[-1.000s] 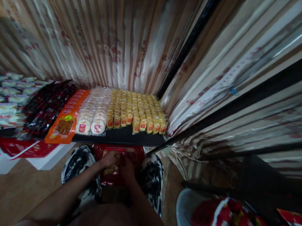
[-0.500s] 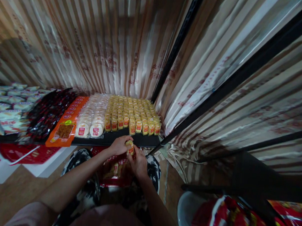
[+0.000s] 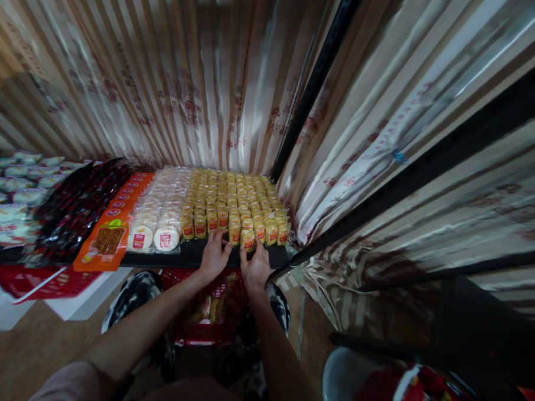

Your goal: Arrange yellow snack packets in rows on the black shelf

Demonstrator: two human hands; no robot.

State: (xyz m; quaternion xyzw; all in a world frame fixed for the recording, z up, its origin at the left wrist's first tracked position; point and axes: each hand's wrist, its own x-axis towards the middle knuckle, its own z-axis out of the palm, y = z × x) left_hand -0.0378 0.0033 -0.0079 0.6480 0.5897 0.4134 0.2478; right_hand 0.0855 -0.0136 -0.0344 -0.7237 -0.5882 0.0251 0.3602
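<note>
From the head camera, both hands were up at the front edge of the dark counter [image 3: 203, 258]. The right hand [image 3: 256, 267] had its fingers [image 3: 249, 250] closed round a small yellow packet [image 3: 248, 240], pinching it from below at the near end of a row. The packet stood upright, touching the neighbours on either side of that grip, part of the big block of yellow packets [image 3: 232, 199] running away from the hands towards the striped curtain [image 3: 201, 91].

The left hand [image 3: 215, 255] lay flat beside it, fingers spread and holding nothing, its tips just short of the front row of the same packets. Just left of that hand were the round white cakes [image 3: 158, 216] in clear wrap, then an orange packet [image 3: 110, 232] and, farther out, dark red wrappers [image 3: 79, 201].

Below both wrists, between the person's knees, sat a red basket [image 3: 208, 334] with more packets in it. Off to the right of the grip a white bowl [image 3: 337, 378] showed near some red bags [image 3: 401, 395].
</note>
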